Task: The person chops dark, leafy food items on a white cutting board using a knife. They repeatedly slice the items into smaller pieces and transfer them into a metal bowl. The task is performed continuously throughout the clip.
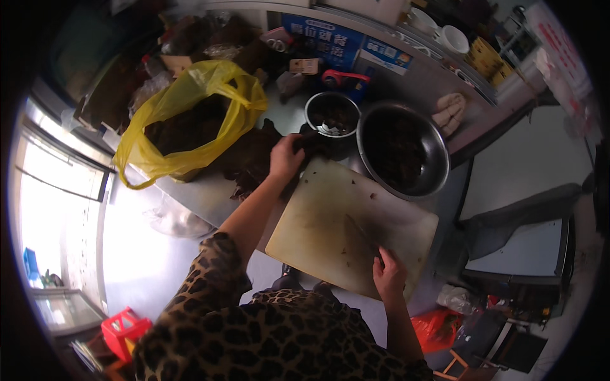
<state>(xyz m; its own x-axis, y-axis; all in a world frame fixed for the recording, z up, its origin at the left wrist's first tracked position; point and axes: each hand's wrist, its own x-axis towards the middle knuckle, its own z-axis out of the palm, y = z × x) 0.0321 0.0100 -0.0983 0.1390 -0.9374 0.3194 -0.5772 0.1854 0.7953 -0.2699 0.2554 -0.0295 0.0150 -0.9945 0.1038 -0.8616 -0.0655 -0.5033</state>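
Note:
My right hand grips a knife by its handle, with the dark blade lying low over the pale cutting board. A few small dark scraps dot the board. Beyond its far left corner, my left hand has thumb and fingers around a dark food piece, whose exact kind is too dim to tell. To the left of that hand is a pile of dark brown food. A small steel bowl and a large steel basin stand past the board, both with dark pieces inside.
An open yellow plastic bag with dark contents stands on the metal table at left. Behind the bowls are a red-handled tape dispenser and a small box. A red bag lies low at right; a red stool stands lower left.

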